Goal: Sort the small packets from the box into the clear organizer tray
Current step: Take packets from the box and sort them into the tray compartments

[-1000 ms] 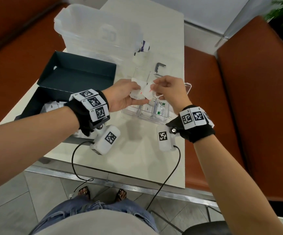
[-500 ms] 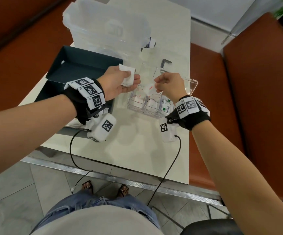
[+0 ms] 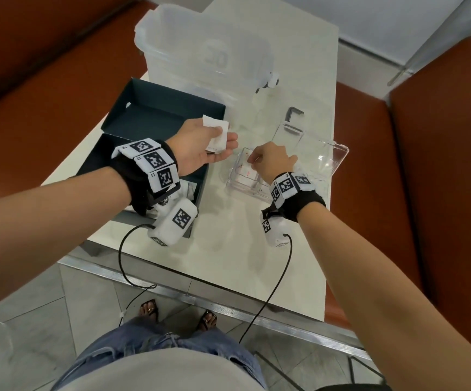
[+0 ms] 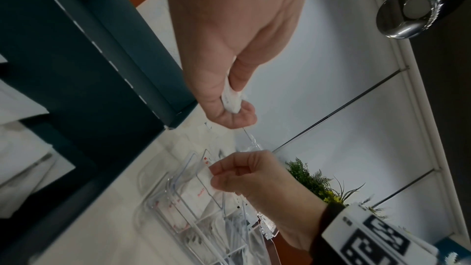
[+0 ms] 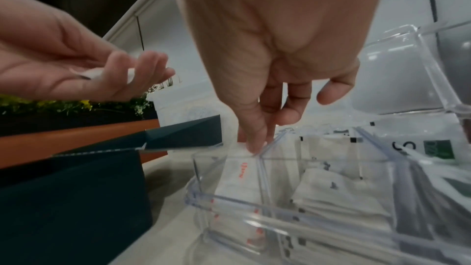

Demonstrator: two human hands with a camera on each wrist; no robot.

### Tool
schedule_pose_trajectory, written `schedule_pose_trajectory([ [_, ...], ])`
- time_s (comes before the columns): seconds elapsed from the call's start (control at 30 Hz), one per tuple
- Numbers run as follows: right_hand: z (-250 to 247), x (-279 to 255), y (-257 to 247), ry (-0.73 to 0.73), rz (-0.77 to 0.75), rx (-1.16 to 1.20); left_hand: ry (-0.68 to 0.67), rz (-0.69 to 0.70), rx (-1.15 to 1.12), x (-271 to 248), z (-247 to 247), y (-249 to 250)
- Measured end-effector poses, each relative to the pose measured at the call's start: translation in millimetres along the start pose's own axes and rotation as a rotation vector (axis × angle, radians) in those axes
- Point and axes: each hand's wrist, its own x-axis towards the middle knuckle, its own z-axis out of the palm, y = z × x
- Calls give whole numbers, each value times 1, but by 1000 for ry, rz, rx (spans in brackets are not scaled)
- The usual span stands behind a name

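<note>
The clear organizer tray (image 3: 338, 159) sits right of the dark box (image 3: 158, 108), with white packets in its compartments. My right hand (image 3: 268, 162) reaches down into the tray's left compartment. Its fingertips (image 5: 252, 146) pinch the top edge of a white packet with red print (image 5: 237, 170), which stands in that compartment. My left hand (image 3: 220, 142) hovers over the box's right edge and holds white packets (image 3: 216, 134) between thumb and fingers; in the left wrist view those packets (image 4: 230, 100) show edge-on. More white packets (image 4: 20, 148) lie in the box.
A big translucent lidded container (image 3: 200, 43) stands at the back of the white table (image 3: 228, 249). A small dark bracket (image 3: 293, 112) lies behind the tray. Orange-brown benches (image 3: 440, 165) flank the table. Two black cables hang over the front edge (image 3: 200, 294).
My right hand has lowered the red-printed packet from above the tray into the left compartment. My left hand, still holding its white packets, has drawn back towards the box.
</note>
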Motion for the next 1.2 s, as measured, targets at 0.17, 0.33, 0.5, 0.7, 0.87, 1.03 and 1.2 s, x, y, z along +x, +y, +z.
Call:
schedule_pose_trajectory([
  [0.17,11,3,-1,53,-47,-97,-3,1,6,0,-1,0],
  [0.33,19,3,1,94,-90,-216,5,-13,-3,1,0,-1],
  [0.5,20,0,0,126,-140,-261,-15,-50,-35,2,1,0],
  [0.7,5,-8,-7,238,-130,-24,-94,-117,-146,3,2,2],
  [0.87,-42,-19,-4,236,-190,310,-180,-41,105,4,11,4],
  [1.03,-89,-32,20,220,-241,430,-178,66,352,6,32,12],
  [1.2,-105,-47,51,221,-205,474,-228,185,477,3,69,9],
])
